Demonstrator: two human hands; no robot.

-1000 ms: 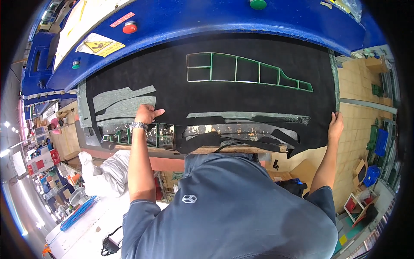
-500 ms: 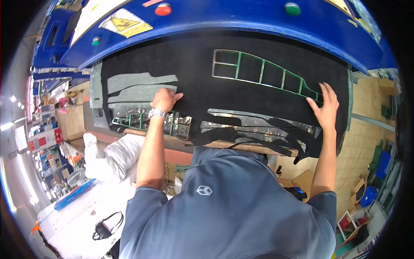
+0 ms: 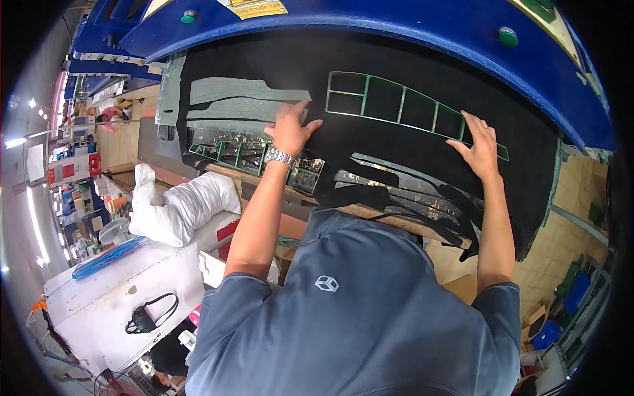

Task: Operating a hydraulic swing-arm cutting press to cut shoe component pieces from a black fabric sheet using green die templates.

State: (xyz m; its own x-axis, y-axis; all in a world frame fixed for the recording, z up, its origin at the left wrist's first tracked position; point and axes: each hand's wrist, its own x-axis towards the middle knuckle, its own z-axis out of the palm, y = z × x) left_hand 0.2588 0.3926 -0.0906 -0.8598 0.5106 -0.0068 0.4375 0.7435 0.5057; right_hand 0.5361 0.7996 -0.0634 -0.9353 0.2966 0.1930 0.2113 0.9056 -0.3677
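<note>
A long green-edged cutting die [image 3: 401, 104], an open metal outline with cross bars, lies flat on black sheet material [image 3: 317, 56]. My right hand [image 3: 481, 148] straddles its narrow right part, thumb at the near edge and fingers at the far edge. My left hand [image 3: 290, 132] rests on the black sheet with fingers spread and holds nothing. It lies by the right end of long cut-out gaps [image 3: 231, 89] where a grey surface shows through. A second green die [image 3: 228, 153] lies nearer me, partly behind my left wrist.
A blue machine beam [image 3: 396, 33] with green buttons spans the far side. Black offcut strips [image 3: 422, 198] lie over the near board edge. A stuffed white sack [image 3: 188, 204] sits at the left, above a white table [image 3: 99, 297] with blue cords [image 3: 109, 257].
The view has shifted. My right hand has moved left along the cutting die, so its narrow tip now shows beyond the hand. My left hand has reached slightly forward, its fingers spreading.
</note>
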